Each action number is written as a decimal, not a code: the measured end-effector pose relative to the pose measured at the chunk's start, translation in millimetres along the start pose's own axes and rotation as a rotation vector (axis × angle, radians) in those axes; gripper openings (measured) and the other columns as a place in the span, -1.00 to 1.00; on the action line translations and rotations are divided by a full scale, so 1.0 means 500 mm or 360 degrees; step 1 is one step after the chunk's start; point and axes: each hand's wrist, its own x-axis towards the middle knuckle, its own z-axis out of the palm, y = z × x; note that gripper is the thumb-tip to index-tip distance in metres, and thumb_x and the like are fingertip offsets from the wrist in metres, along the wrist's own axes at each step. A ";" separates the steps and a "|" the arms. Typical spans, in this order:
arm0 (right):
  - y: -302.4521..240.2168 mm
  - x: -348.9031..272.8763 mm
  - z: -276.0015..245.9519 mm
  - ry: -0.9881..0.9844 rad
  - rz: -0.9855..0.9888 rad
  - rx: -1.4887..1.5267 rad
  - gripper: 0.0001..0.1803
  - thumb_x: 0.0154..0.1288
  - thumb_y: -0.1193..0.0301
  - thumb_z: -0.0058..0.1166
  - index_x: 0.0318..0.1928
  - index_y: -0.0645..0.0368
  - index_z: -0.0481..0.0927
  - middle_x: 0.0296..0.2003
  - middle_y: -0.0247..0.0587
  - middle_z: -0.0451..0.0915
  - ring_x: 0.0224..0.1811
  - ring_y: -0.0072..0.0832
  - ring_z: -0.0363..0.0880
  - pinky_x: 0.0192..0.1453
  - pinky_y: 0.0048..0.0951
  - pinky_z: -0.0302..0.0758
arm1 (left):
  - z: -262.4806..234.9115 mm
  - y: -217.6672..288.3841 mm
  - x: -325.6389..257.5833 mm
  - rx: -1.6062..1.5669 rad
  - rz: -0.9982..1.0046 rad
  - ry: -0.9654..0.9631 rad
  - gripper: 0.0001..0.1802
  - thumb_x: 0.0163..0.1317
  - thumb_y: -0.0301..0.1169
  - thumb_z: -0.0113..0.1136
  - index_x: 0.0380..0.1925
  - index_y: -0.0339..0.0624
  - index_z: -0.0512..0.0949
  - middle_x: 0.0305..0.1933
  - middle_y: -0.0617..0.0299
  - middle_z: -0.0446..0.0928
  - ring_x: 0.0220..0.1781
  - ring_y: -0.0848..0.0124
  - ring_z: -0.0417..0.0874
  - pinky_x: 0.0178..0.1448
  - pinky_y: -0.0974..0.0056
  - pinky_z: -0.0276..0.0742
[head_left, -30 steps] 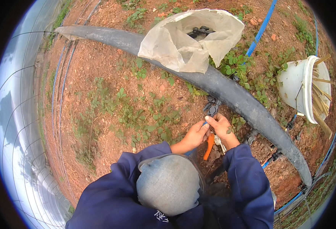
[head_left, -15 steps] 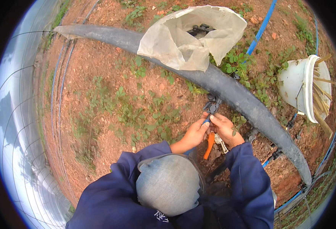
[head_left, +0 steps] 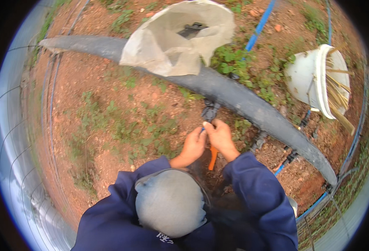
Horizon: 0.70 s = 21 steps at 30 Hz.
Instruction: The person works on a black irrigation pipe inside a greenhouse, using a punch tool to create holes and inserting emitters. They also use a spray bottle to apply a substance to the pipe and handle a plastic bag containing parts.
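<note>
Head camera: from where I'm standing, wire hoops cross a pale plastic sheet [head_left: 15, 125] at the far left, and just inside it thin blue lines [head_left: 52, 90] run along the reddish soil. Next come low green plants [head_left: 151, 134], and above them a whitish open bag [head_left: 151, 50] rests against a thick grey pipe [head_left: 234, 95], with dark pieces [head_left: 191, 30] inside. Then the left hand [head_left: 192, 144], its fingers drawn in narrow on a blue tube [head_left: 203, 129], of which only a scrap shows. That tube sits just under a black fitting [head_left: 210, 112] on the near side of the pipe. An orange handle [head_left: 212, 159] hangs below, between the wrists; whether a palm holds it I cannot tell. The right hand [head_left: 221, 138] has thumb and fingers pinched together at the fitting's lower end. Further right, another black connector [head_left: 292, 156] juts from the pipe, and beyond the pipe a tilted white bucket [head_left: 306, 75] holds wooden sticks [head_left: 337, 94].
</note>
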 end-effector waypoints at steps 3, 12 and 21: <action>0.008 -0.012 0.011 0.0129 -0.0080 -0.0140 -0.61 0.43 0.19 0.18 -0.19 0.37 0.62 -0.49 -0.02 0.63 -0.49 -0.20 0.66 -0.32 -0.14 0.57 | -0.008 0.007 0.000 -0.0053 -0.0124 -0.0062 -0.77 0.57 -0.31 -0.02 -0.14 -0.26 0.51 -0.45 0.29 0.52 -0.48 0.51 0.53 -0.39 0.34 0.46; 0.142 -0.193 -0.100 0.0387 -0.0106 -0.1438 -0.68 0.18 0.18 0.28 -0.24 0.16 0.57 -0.25 -0.07 0.63 -0.13 -0.08 0.66 -0.09 -0.06 0.56 | -0.040 0.031 -0.006 -0.0091 -0.0320 -0.0305 -0.74 0.58 -0.20 0.02 -0.09 -0.18 0.50 -0.36 0.33 0.54 -0.40 0.52 0.55 -0.30 0.35 0.50; 0.116 -0.166 -0.121 0.0283 -0.0162 -0.1613 -0.78 0.16 0.37 0.09 -0.22 0.24 0.57 -0.35 0.00 0.70 -0.26 -0.01 0.70 -0.10 -0.02 0.58 | -0.071 -0.006 -0.028 0.0005 -0.0329 -0.0333 -0.76 0.51 -0.26 0.14 -0.16 -0.24 0.51 -0.40 0.30 0.57 -0.43 0.52 0.55 -0.31 0.35 0.47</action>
